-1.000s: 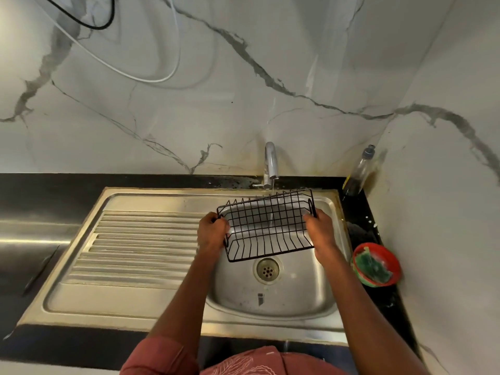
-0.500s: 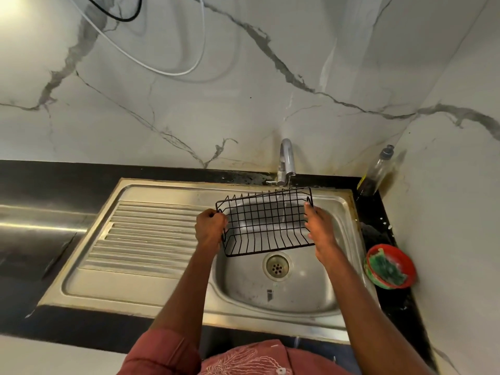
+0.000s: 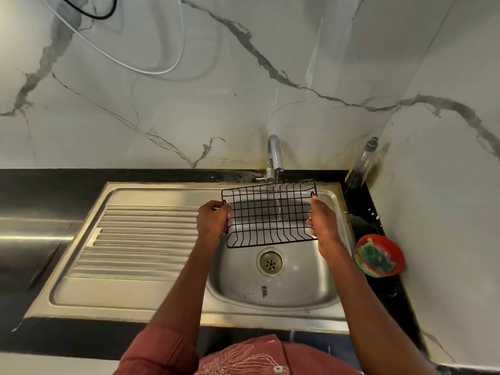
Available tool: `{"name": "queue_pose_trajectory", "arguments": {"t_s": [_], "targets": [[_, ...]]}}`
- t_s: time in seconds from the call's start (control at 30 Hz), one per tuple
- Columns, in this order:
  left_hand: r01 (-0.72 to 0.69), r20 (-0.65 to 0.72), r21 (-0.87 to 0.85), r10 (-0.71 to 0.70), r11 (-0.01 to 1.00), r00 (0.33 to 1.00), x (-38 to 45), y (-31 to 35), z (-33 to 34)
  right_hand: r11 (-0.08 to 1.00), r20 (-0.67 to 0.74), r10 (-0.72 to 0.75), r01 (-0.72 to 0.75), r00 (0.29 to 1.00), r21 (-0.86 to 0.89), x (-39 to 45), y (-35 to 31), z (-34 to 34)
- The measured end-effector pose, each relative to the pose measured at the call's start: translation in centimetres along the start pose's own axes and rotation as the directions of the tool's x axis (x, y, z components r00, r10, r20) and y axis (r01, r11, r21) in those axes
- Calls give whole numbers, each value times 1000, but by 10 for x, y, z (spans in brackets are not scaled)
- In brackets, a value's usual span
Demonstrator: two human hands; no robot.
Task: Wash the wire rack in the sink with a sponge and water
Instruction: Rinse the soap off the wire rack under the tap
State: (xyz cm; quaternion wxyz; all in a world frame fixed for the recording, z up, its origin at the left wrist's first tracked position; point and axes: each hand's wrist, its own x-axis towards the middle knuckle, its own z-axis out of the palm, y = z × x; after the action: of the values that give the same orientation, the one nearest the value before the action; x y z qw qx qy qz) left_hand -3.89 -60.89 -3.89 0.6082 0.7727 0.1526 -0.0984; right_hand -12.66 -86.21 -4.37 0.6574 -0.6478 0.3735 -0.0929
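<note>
Steel sink [image 3: 162,299], tap [image 3: 274,155] running.
Both hands, left hand [image 3: 212,221] and right hand [image 3: 323,226], grip wire rack [image 3: 270,215] ends, holding it under tap to rinse.

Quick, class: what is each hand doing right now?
Left hand: grips the left end of the wire rack.
Right hand: holds the rack's right end; fingers fairly straight.

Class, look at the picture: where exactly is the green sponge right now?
The sponge lies in a red bowl on the dark counter, right of the sink, near the right hand.
</note>
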Motion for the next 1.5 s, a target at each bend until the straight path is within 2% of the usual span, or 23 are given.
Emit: {"name": "queue_pose_trajectory", "arguments": {"t_s": [0.17,0.3,0.53,0.7,0.93,1.1,1.23,1.37,1.5], "targets": [[-32,13,-22,32,999,999,-1,-2,-5,995,3,-84,84,996,-49,2,0,2],[-41,26,-46,43,998,999,-1,-3,-6,996,-45,-92,91,995,-27,1,4,5],[5,108,-98,6,995,994,2,-17,22,935,-182,-306,260,934,-241,-2,-6,-6],[122,188,-105,-101,987,977,-1,-9,55,910,-231,-386,329,893,-250,-1,-19,-22],[215,287,-124,-173,969,942,4,15,86,940,-314,-340,316,886,-128,5,-12,-43],[285,284,-259,-209,923,936,-2,18,78,920,-224,-361,305,905,-247,15,0,-46],[307,238,-397,-226,865,945,-1,18,52,930,-137,-320,284,938,-232,30,3,-32],[234,230,-350,-159,907,960,5,23,22,983,3,-185,185,983,10,26,11,-9],[141,191,-285,-87,948,978,5,31,2,974,122,-172,151,977,169,18,24,6]]}}
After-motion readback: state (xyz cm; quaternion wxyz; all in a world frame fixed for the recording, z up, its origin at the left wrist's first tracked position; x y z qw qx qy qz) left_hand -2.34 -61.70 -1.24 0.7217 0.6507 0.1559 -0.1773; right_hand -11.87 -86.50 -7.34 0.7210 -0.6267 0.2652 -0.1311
